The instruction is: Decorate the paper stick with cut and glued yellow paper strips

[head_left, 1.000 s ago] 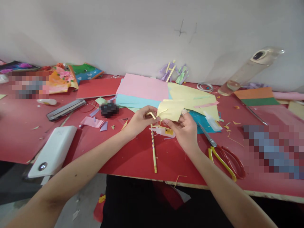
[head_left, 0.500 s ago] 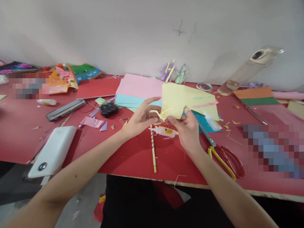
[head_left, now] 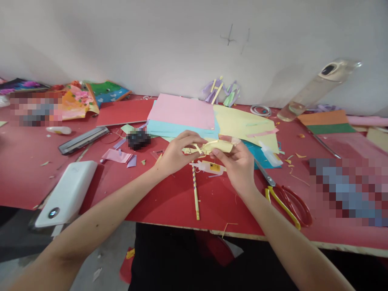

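Observation:
Both my hands meet above the red table [head_left: 169,202]. My left hand [head_left: 177,153] pinches the left end of a piece of yellow paper [head_left: 222,146] with thin cut strips curling off it. My right hand [head_left: 238,163] grips the same paper from the right, and the sheet lies almost flat and edge-on to me. Just below my hands lie a small glue bottle [head_left: 209,167] and a striped pencil [head_left: 196,194].
Pink [head_left: 182,111], light blue and yellow sheets [head_left: 248,125] are stacked behind my hands. Red-and-yellow scissors [head_left: 286,200] lie to the right, a second glue bottle [head_left: 269,155] beside them. A white power bank [head_left: 68,194] and a metal punch [head_left: 83,139] sit left. A clear bottle [head_left: 318,89] leans on the wall.
The yellow paper was held upright half a second ago; it has been tipped down nearly flat between my hands. My left fingers have closed onto it.

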Tool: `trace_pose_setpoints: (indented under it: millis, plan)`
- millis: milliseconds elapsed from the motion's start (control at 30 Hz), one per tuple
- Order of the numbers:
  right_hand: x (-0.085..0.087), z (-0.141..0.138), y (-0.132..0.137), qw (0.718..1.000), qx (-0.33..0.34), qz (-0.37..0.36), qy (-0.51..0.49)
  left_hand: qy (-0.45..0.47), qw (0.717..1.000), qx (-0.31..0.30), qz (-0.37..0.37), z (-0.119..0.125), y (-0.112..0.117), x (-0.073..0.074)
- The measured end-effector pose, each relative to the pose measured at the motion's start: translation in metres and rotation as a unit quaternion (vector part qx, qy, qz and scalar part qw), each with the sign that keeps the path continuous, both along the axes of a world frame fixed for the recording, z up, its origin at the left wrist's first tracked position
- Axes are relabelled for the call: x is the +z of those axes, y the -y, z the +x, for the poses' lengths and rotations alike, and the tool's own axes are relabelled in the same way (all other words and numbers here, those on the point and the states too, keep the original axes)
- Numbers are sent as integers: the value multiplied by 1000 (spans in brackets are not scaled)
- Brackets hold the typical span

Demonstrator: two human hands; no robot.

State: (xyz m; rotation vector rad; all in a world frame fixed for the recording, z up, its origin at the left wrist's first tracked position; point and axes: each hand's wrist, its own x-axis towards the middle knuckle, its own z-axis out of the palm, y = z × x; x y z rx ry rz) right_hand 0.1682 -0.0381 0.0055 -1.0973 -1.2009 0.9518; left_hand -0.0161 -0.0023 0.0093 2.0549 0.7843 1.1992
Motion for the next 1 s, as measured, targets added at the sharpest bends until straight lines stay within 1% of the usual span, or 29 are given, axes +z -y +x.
trace_pose_setpoints:
  millis: [100, 233, 333, 533, 767, 900, 1000]
  plan:
    - [1, -1, 1, 1000, 12, 1, -7, -21, 996, 4, 81, -1, -2, 1]
    - [3, -2, 4, 1000, 17, 0, -2, -30, 989, -14, 141, -1, -5, -1]
    - [6, -2, 7, 1000, 15, 5, 20, -27, 983, 5, 181, 1, -6, -3]
    - [10, -4, 11, 999, -6, 22, 40, -28, 976, 32, 213, 2, -4, -3]
    - [9, -1, 13, 997, -23, 52, 56, -53, 962, 43, 266, 1, 1, 4]
    - [9, 0, 16, 997, -6, 66, 35, -25, 959, 30, 282, 2, 6, 9]
    - [11, 0, 18, 998, 3, 66, 22, -2, 964, 12, 264, 3, 9, 11]
